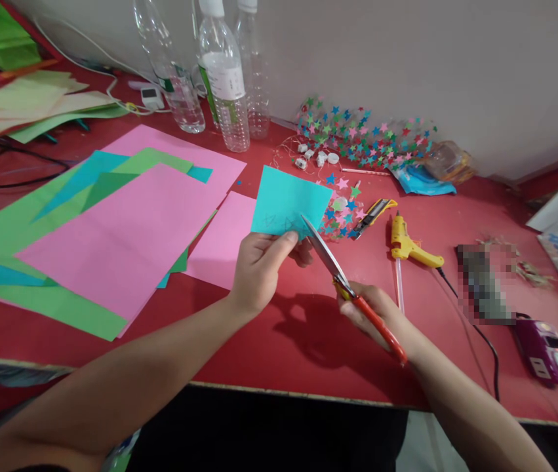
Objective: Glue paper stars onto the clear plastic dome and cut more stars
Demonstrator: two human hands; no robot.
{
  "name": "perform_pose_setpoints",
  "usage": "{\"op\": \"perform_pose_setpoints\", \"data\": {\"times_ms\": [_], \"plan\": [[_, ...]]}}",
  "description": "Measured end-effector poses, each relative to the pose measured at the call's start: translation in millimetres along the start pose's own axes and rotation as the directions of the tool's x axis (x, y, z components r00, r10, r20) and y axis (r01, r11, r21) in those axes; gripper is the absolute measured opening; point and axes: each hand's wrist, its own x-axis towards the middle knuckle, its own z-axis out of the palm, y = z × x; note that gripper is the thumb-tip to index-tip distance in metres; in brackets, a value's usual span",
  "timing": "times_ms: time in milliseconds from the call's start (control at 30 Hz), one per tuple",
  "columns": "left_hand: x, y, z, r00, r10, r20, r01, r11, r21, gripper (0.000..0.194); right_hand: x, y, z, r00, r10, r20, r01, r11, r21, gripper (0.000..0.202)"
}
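Observation:
Pinched in my left hand (263, 265) is a turquoise square of paper (288, 193), with faint pencil-drawn stars along its lower part. My right hand (370, 311) grips a pair of scissors (330, 259) with red handles. The blades point up and left, and their tip lies at the paper's lower right part, beside the drawn stars. Whether the blades are cutting into the paper, I cannot tell. Just right of the paper, small paper stars (347, 213) in several colours lie loose on the red table (298, 354).
Pink, green and blue sheets (126, 236) lie at the left. Plastic bottles (227, 85) stand at the back, near a star-covered bottle (367, 137) on its side. At the right are a box cutter (376, 215), a yellow glue gun (409, 242) with its cord, and a purple power strip (549, 354).

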Motion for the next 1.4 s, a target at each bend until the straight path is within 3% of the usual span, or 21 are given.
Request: {"op": "perform_pose_setpoints", "data": {"times_ms": [400,667,1067,1400], "plan": [[1.5,1.9,1.4,0.999,-0.030,-0.032,0.025,0.991,-0.134,0.011,1.9,6.6,1.2,0.996,-0.091,-0.005,0.091,0.986,0.139,0.056],[-3.9,-1.2,2.5,0.998,-0.022,0.054,0.030,0.988,-0.149,0.011,0.5,5.2,6.4,0.990,-0.137,-0.023,0.139,0.975,0.171,0.054],[-6.1,-6.9,5.3,0.997,-0.030,0.075,0.040,0.990,-0.137,0.012,0.1,6.3,16.8,0.994,-0.093,-0.048,0.101,0.977,0.190,0.052],[-4.6,-4.4,5.7,0.997,-0.023,0.070,0.033,0.989,-0.147,0.014,-0.9,3.5,13.7,0.998,-0.037,-0.060,0.046,0.987,0.156,0.052]]}}
